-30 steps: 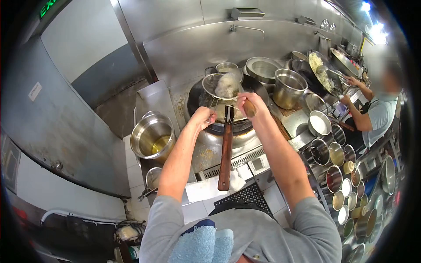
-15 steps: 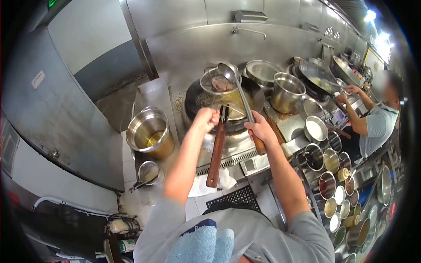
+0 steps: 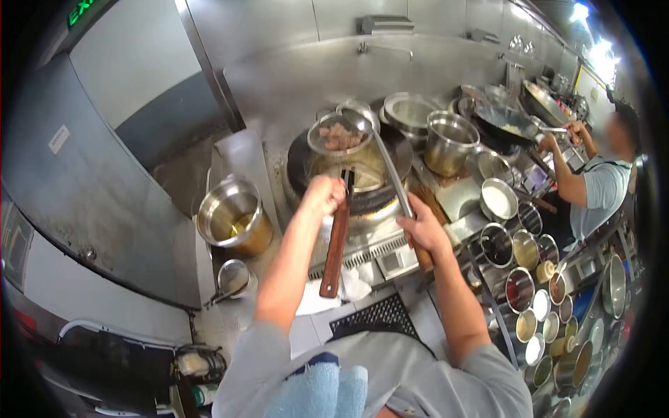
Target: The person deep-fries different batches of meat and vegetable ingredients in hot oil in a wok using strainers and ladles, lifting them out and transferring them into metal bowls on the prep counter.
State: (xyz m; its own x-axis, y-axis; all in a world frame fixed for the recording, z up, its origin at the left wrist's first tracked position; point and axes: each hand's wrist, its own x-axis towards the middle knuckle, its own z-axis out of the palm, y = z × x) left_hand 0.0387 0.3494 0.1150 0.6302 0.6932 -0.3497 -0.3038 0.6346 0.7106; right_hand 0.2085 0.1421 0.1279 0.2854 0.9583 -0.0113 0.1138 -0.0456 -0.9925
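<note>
My left hand (image 3: 324, 195) is closed around the metal neck end of a strainer, whose wooden handle (image 3: 335, 251) points back toward me. Reddish-brown pieces of meat (image 3: 340, 136) lie in the strainer's round basket, held over a large wok (image 3: 300, 164) on the stove. In my right hand (image 3: 426, 226) is a long-handled ladle (image 3: 392, 164), gripped by its wooden end. The ladle's bowl is at the far right rim of the basket, close to the meat. Its contents cannot be made out.
Left of the wok stands a pot of yellowish oil (image 3: 240, 226), with a smaller container (image 3: 235, 277) nearer me. A tall steel pot (image 3: 451, 143) is on the right. Beyond it a co-worker (image 3: 603, 188) handles another wok (image 3: 503, 120). Several seasoning containers (image 3: 520, 292) line the lower right.
My right hand has moved nearer me and rightward with the ladle. The meat in the basket looks more spread out. The co-worker's wok has shifted slightly, and my view has turned a little.
</note>
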